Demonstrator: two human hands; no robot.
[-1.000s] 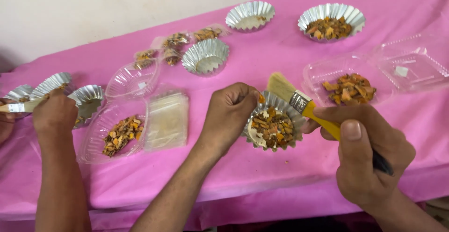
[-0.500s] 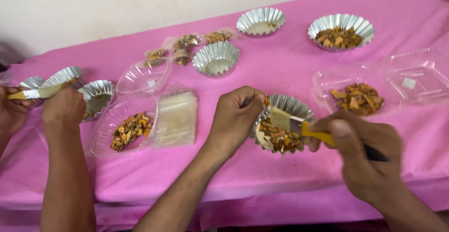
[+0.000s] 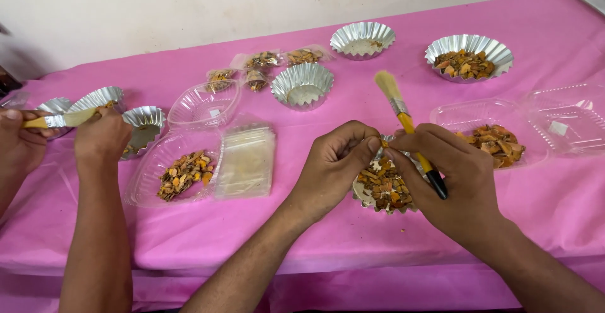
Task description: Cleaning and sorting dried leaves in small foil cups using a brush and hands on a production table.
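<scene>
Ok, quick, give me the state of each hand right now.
Left hand: fingers pinched at the rim of the foil cup of chips.
Right hand: shut on the yellow-handled brush, bristles up.

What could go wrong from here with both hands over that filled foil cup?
The foil cup is heaped with dried pieces near the table's front edge, so a nudge from the left hand might spill some. The brush sticks up from the right hand; its bristles could flick bits onto the pink cloth.
</scene>
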